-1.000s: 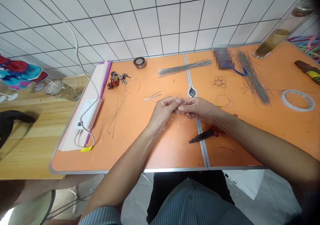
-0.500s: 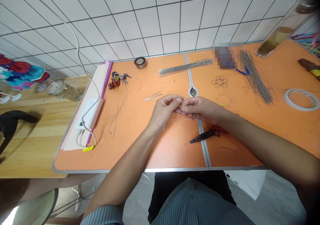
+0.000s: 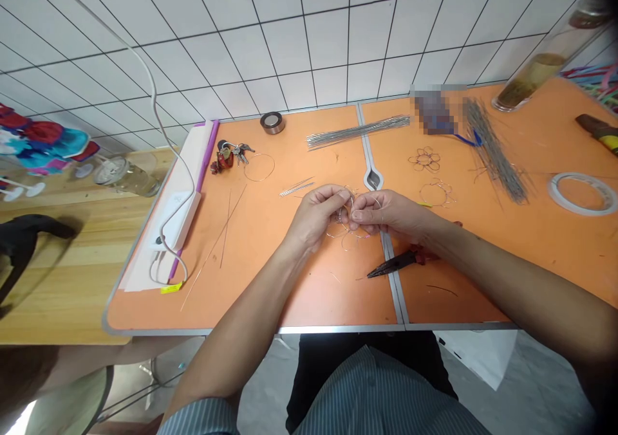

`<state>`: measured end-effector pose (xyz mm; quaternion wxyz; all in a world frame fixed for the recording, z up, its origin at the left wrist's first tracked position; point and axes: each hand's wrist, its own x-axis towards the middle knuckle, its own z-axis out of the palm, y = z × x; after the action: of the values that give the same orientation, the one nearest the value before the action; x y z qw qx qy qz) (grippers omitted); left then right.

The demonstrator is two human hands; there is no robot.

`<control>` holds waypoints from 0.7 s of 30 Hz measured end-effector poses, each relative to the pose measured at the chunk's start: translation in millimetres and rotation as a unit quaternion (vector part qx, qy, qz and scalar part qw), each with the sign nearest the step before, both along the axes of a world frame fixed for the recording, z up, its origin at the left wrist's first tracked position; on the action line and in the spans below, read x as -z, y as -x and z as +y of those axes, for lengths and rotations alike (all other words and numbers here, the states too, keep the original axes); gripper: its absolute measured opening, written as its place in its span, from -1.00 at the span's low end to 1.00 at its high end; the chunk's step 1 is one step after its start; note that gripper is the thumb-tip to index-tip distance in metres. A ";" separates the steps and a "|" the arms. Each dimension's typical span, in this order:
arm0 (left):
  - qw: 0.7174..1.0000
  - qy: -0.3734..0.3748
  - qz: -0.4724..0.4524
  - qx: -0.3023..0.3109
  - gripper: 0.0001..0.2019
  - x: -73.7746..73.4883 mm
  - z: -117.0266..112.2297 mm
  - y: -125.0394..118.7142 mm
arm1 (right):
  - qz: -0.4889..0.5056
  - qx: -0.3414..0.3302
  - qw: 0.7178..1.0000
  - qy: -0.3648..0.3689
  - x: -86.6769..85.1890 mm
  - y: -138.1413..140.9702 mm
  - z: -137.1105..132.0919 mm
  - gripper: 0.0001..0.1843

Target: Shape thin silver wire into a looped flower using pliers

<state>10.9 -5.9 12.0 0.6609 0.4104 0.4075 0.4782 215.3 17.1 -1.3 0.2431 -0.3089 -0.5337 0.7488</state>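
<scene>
Between my fingertips is a thin wire shape with loops (image 3: 338,232), partly hidden by the hands. My left hand (image 3: 322,213) pinches it from the left, thumb against the fingers. From the right, my right hand (image 3: 381,213) pinches the same wire, and the two hands nearly touch. Just below my right hand, long-nose pliers (image 3: 392,264) lie on the orange table (image 3: 290,300). A flower-shaped wire piece (image 3: 425,159) and a wire ring with small loops (image 3: 436,193) lie beyond my right forearm.
Wire bundles (image 3: 360,131) (image 3: 497,152) lie toward the wall. A tape roll (image 3: 273,123), keys (image 3: 236,153) and a wire ring (image 3: 259,167) sit at the back left. A power strip (image 3: 177,219) is at left, a white tape ring (image 3: 582,194) at right.
Both hands stay pinched at nearly the same spot. The wire shape has tilted, so more of its loops show below my fingers.
</scene>
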 end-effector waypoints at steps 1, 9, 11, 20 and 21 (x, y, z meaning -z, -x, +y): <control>1.000 0.004 -0.008 0.005 -0.67 -0.6 0.2 0.4 | 0.001 0.000 1.000 -0.001 -0.1 -0.2 -0.4 -0.73; 1.000 -0.004 0.011 -0.002 -0.71 -0.9 0.7 2.5 | -0.005 0.014 1.000 -0.014 0.6 -0.8 -1.6 -0.70; 1.000 -0.008 0.016 -0.004 -0.71 -1.1 0.8 2.6 | -0.001 0.014 1.000 -0.010 1.1 -1.0 -1.6 -0.71; 1.000 -0.009 0.008 0.002 -0.67 -2.0 0.2 0.6 | 0.032 0.009 0.999 0.010 -0.5 0.5 -3.0 -0.67; 1.000 -0.007 0.007 0.002 -0.68 -2.3 0.0 0.4 | 0.030 0.008 0.999 0.013 -0.4 1.1 -3.3 -0.67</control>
<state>10.5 -5.9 14.2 0.6558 0.4197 0.4081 0.4767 214.2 13.9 -0.9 0.2612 -0.2935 -0.5142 0.7624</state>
